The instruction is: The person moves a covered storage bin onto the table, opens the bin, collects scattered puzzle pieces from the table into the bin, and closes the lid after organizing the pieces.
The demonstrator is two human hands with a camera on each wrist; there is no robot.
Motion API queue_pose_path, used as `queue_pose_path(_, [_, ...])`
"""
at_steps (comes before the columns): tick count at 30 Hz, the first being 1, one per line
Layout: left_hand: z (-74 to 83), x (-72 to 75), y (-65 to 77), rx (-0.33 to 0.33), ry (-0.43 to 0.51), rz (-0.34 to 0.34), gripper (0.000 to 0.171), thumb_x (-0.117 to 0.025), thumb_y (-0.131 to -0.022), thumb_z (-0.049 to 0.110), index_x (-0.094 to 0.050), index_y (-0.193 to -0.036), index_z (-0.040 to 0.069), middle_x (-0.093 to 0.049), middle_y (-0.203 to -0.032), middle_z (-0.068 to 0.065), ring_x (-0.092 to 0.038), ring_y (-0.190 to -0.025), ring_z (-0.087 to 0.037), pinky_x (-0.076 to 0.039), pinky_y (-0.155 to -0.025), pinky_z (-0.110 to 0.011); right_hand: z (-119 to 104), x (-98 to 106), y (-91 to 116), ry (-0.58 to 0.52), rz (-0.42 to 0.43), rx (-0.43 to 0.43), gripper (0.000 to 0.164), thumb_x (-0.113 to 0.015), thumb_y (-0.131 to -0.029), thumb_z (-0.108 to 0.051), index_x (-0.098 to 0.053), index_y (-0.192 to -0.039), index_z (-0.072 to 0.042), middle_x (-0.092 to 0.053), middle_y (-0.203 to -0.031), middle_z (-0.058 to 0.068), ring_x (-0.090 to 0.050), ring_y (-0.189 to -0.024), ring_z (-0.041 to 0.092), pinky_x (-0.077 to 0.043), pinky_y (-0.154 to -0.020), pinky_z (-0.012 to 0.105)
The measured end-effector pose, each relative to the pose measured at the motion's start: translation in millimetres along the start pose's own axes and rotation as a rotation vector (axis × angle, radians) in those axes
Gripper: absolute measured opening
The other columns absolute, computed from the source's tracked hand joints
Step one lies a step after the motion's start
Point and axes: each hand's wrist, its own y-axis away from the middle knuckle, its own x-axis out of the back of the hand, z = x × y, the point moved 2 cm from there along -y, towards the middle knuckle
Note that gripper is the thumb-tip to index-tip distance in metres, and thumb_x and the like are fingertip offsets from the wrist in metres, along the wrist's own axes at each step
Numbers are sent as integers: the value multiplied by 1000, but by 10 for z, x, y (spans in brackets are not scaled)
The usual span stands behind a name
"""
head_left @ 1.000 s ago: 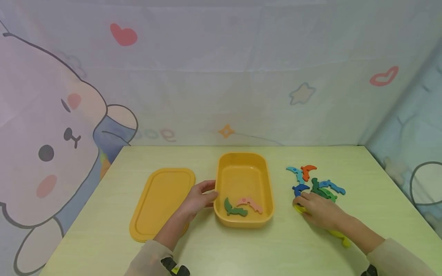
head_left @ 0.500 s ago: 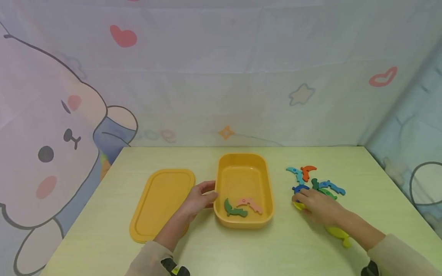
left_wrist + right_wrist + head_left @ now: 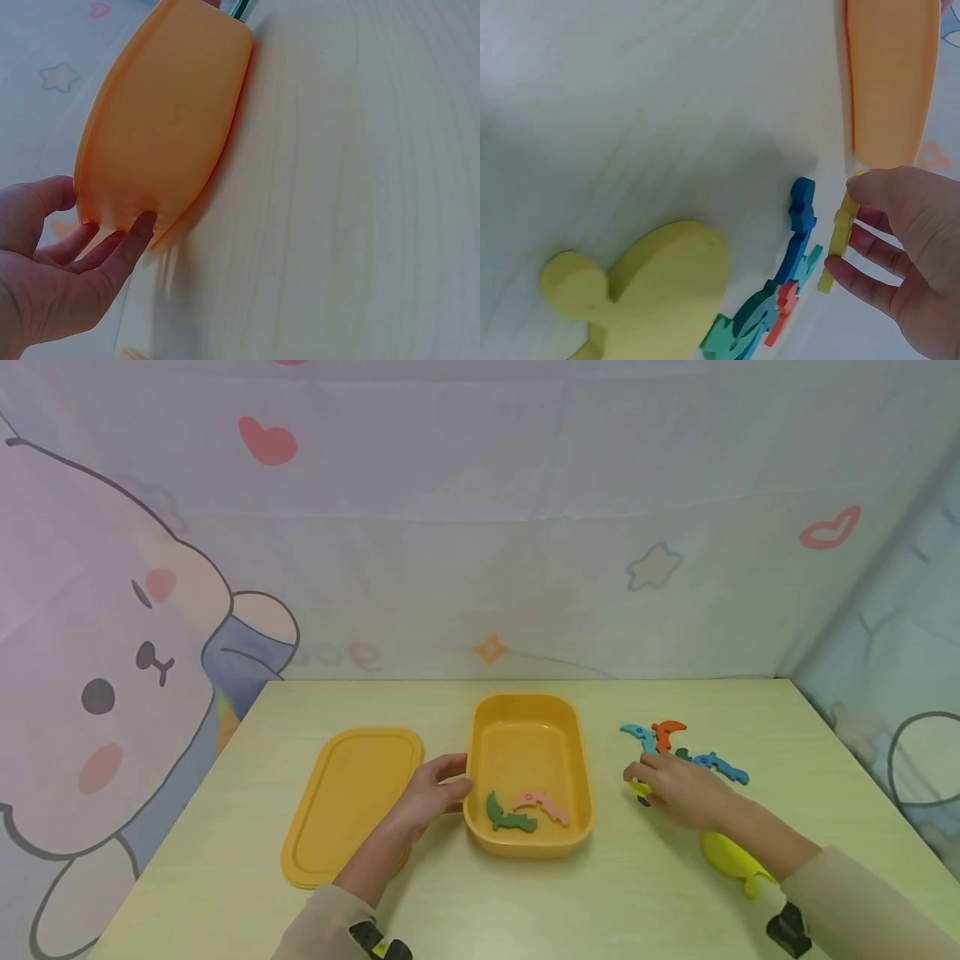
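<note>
In the head view my left hand (image 3: 431,793) touches the left wall of the orange-yellow plastic box (image 3: 528,745). The left wrist view shows its thumb at the rim and its fingertips against the outer wall. A green curved toy piece (image 3: 510,818) and a pink one (image 3: 543,804) lie inside the box. My right hand (image 3: 682,791) pinches a small, flat yellow toy piece (image 3: 841,229) between thumb and fingers. Beneath that hand is a dark blue piece (image 3: 802,206), mostly hidden in the head view. A larger rounded yellow-green piece (image 3: 731,858) lies below the right wrist.
A flat orange-yellow lid (image 3: 352,806) lies left of the box, partly behind my left forearm. Past my right hand lie a light blue piece (image 3: 640,732), an orange-red piece (image 3: 666,735) and a blue piece (image 3: 723,767). A printed cloth (image 3: 420,568) hangs behind the table.
My right hand has moved slightly left and up, taking the small yellow piece with it. More of the yellow-green piece shows now. My left hand and the box have stayed put.
</note>
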Motion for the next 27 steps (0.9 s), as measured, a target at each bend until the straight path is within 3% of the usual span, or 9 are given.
queue_pose_path(9, [43,-4,26,7,-2,-2,48,-54,-90,6,-40,-134,-6,-42,-136,-26,-49,-116,-39,-53,-84,-38,-27,123,-206,10,4,16,34,-73,-76,-6,-60,-106,-14,-53,-88,-2,-49,-74,12,-42,-52,16])
queue_pose_path(15, [-105,33,-94,2,7,0,47,-53,-90,5,-40,-134,-5,-43,-135,-25,-50,-115,-39,-54,-82,-39,-48,192,-310,47,50,68,33,-73,-75,-6,-59,-104,-13,-54,-89,0,-49,-75,17,-39,-51,17])
queue_pose_path(21, [-235,53,-177,-5,18,7,47,-53,-90,6,-40,-135,-2,-43,-135,-23,-52,-114,-36,-54,-82,-40,-71,258,-399,58,68,96,34,-74,-74,-4,-59,-104,-12,-55,-90,0,-51,-77,18,-42,-54,19])
queue_pose_path(27, [-184,45,-139,-1,19,-3,47,-53,-90,5,-40,-135,-4,-43,-135,-24,-51,-115,-38,-53,-83,-41,-118,327,-487,61,63,119,33,-72,-76,-3,-59,-105,-12,-56,-92,2,-52,-78,19,-48,-62,24])
